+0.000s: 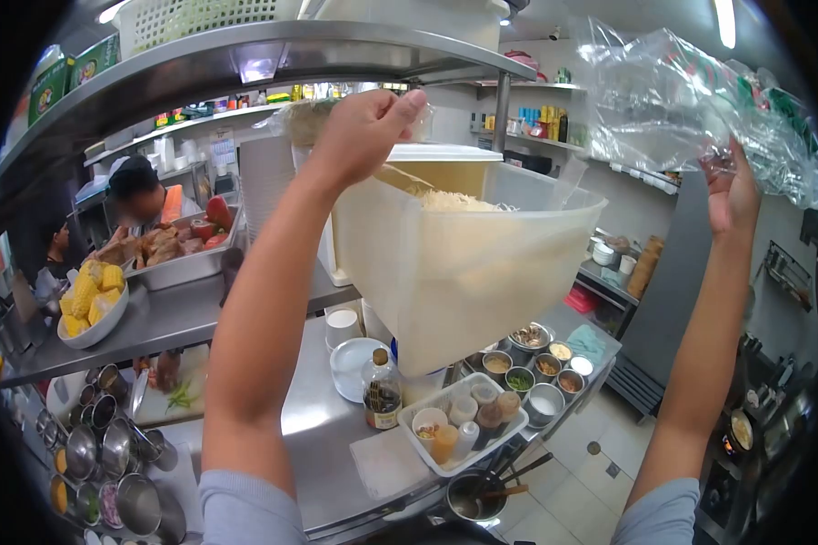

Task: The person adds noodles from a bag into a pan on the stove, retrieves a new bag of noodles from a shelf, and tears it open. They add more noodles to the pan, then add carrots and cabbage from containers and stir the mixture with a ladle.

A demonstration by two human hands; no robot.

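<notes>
1. We've got the big translucent tub front & center, up at shelf height. Inside, abt. at rim level, we see a heap of pale shreds; exact food unclear.
2. Our L hand is above the tub's L side, fingers curled in – we can't tell if it's gripping anything. Some clear plastic shows just behind it.
3. Our R hand is raised well apart from the tub, fingers closed on the lower edge of a crinkled clear bag w/ green & red print.
4. Behind the tub we see a white-rimmed container.
5. On the steel shelf, far L: white bowl w/ yellow corn pieces; near it, a metal tray w/ brown meat chunks & red items.
6. Counter below: bottle w/ dark liquid; next to it, a white tray of squeeze bottles & small cups.
7. Just beyond that tray, round metal tins – one w/ chopped green stuff, others w/ tan or white contents.
8. Bottom L, metal cups, one w/ purple bits.
</notes>
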